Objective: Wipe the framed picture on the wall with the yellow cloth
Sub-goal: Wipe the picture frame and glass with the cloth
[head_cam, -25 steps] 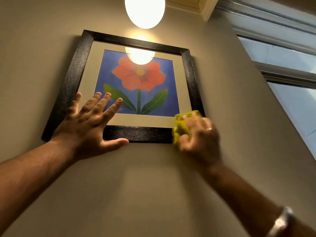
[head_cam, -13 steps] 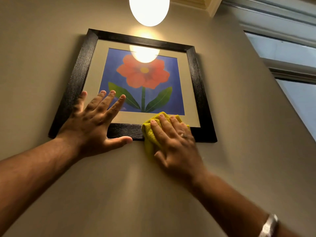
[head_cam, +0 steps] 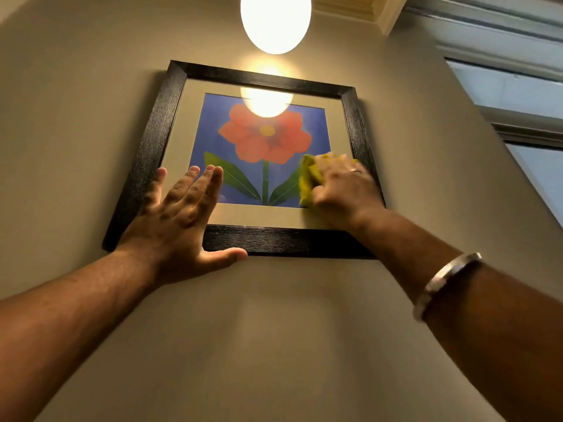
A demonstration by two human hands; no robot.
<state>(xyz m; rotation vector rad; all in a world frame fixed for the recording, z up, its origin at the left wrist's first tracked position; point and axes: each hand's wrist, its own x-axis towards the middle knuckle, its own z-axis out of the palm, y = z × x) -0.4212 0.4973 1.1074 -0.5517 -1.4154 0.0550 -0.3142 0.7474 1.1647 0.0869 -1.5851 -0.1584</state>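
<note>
A picture in a black frame (head_cam: pixel 146 153) hangs on the beige wall, showing a red flower on blue behind glass. My left hand (head_cam: pixel 179 217) lies flat and spread on the frame's lower left corner, thumb under the bottom rail. My right hand (head_cam: pixel 341 187) presses the yellow cloth (head_cam: pixel 307 181) against the glass at the lower right, over the right leaf. Most of the cloth is hidden under my fingers. A ring and a metal bracelet (head_cam: pixel 441 281) are on my right arm.
A glowing globe lamp (head_cam: pixel 275 19) hangs just above the frame and reflects in the glass. A window with a grey frame (head_cam: pixel 518 86) runs along the upper right. Bare wall lies below and to the left of the picture.
My right hand has carried the cloth from the bottom rail up and to the right onto the glass. My left hand stays pressed on the lower left corner.
</note>
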